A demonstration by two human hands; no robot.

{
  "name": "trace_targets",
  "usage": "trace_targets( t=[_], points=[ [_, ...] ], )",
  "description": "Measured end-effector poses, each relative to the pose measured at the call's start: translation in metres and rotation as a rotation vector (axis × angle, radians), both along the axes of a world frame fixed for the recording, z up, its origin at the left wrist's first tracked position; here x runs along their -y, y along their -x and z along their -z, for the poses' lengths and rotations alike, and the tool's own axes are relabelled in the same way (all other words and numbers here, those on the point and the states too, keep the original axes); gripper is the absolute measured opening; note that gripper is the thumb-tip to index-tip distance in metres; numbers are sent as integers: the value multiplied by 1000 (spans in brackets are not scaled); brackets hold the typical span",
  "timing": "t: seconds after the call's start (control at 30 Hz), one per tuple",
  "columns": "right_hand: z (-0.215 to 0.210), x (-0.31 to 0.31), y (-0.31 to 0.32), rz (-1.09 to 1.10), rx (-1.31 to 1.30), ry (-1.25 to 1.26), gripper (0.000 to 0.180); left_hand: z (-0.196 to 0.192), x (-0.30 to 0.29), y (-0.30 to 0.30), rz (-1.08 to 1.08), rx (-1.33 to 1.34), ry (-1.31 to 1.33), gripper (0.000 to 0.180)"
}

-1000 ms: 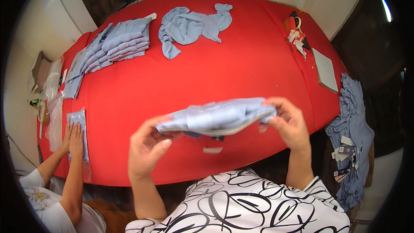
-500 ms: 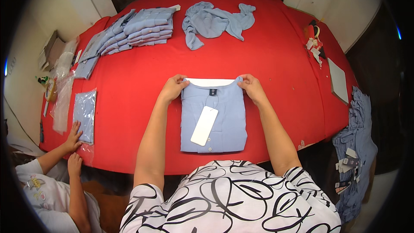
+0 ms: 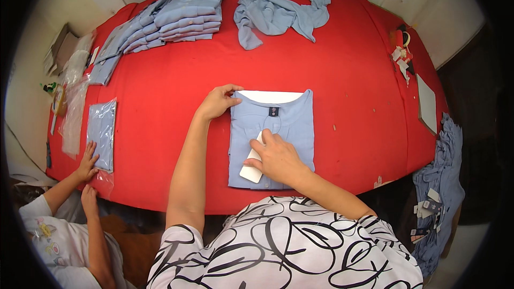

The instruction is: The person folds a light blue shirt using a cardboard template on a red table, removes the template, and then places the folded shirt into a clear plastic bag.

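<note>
A folded light-blue shirt point(image 3: 297, 131) lies in front of me, collar away from me. A white board point(image 3: 270, 97) shows inside its neckline, above a small dark neck label point(image 3: 273, 111). My left hand point(image 3: 218, 101) pinches the shirt's far left corner between thumb and fingers. Over the shirt's front, my right hand point(image 3: 281, 159) grips a blank white hang tag point(image 3: 250, 174), thumb on its lower part and fingers over its upper part. The tag hangs from a thin cord near the neckline. Some of it is hidden under my fingers.
Across the red-covered table point(image 3: 176, 96) are a stack of folded shirts point(image 3: 187, 21) and a crumpled blue garment point(image 3: 281, 13). At left, a co-worker's hand point(image 3: 87, 163) rests by a bagged shirt point(image 3: 101, 134). More shirts point(image 3: 447, 166) hang off the right edge, near a grey board point(image 3: 425, 104).
My right hand has let go of the shirt's far right corner and come down and left onto the hang tag. My left hand keeps its hold on the left corner. The whole view has shifted slightly.
</note>
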State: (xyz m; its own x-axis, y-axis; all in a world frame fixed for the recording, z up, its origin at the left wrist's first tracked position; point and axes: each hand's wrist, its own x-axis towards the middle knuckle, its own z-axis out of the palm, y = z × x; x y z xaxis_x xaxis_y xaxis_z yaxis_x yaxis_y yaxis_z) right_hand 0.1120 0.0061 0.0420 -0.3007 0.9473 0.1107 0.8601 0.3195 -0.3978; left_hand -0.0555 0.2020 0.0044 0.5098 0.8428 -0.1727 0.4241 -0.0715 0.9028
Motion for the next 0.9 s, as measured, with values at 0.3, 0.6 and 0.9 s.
trace_targets(
  t=[0.3, 0.6, 0.9],
  points=[
    [-17, 11, -19, 237, -519, 153, 19, 12, 2, -4, -96, 53, -50, 29],
    [1, -20, -102, 611, -249, -154, 21, 17, 3, 0, -142, 67, -32, 28],
    [26, -119, -129, 397, -892, 527, 26, -6, -18, 23, -109, -141, -231, 24]
  ],
)
